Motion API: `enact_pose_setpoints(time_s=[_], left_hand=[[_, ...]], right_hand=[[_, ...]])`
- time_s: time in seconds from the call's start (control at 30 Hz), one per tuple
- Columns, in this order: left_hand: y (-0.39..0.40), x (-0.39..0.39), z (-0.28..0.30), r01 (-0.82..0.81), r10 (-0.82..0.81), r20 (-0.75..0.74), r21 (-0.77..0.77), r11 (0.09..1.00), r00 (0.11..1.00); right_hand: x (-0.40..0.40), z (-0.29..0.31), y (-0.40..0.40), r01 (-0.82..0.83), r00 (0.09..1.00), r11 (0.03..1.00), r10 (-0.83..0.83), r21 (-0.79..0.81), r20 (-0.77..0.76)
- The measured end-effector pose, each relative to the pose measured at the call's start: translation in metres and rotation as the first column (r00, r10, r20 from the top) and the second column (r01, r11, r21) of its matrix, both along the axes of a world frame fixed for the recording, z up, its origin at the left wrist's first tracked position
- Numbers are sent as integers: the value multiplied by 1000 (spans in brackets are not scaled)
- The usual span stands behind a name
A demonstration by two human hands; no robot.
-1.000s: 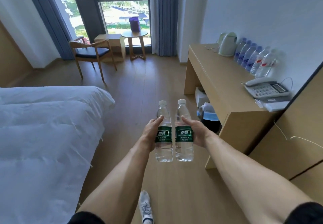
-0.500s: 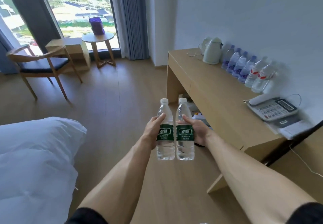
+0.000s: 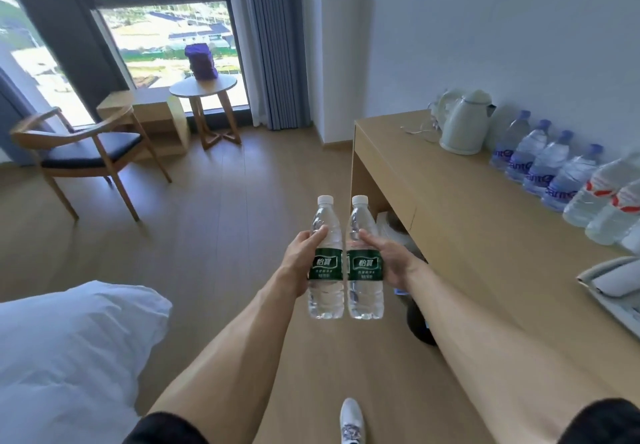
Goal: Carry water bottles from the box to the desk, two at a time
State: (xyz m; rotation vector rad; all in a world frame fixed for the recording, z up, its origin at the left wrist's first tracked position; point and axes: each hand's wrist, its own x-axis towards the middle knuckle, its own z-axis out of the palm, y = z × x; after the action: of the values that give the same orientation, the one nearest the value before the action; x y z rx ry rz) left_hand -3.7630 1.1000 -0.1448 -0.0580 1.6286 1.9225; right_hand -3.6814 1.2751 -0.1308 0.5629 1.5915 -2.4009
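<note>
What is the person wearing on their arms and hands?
Nothing on the hands: the left hand and right hand are bare, with no gloves, rings or watch showing. Both forearms are bare too. Short black sleeves show only at the upper arms.

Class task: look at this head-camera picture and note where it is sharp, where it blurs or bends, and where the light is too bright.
Head view: the two green-label bottles in hand are sharp; the red-label bottles and phone at the right edge smear; the desk edge bows from wide-angle distortion; the window is overexposed.
</note>
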Motion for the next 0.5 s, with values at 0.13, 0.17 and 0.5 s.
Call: enact_pose_setpoints(time_s=[0.13, 0.17, 0.5], left_hand=[[30, -77, 12, -48, 48, -18, 7, 999, 999], [38, -94, 15, -60, 60, -28, 12, 998, 998], [124, -226, 25, -4, 3, -54, -3, 1000, 999]], right_hand=[[-84, 5, 33, -69, 997, 997, 68, -43, -29], [-104, 7, 41, -83, 996, 995, 81, -53, -42], [-228, 11, 122, -26, 999, 997, 23, -70, -45]])
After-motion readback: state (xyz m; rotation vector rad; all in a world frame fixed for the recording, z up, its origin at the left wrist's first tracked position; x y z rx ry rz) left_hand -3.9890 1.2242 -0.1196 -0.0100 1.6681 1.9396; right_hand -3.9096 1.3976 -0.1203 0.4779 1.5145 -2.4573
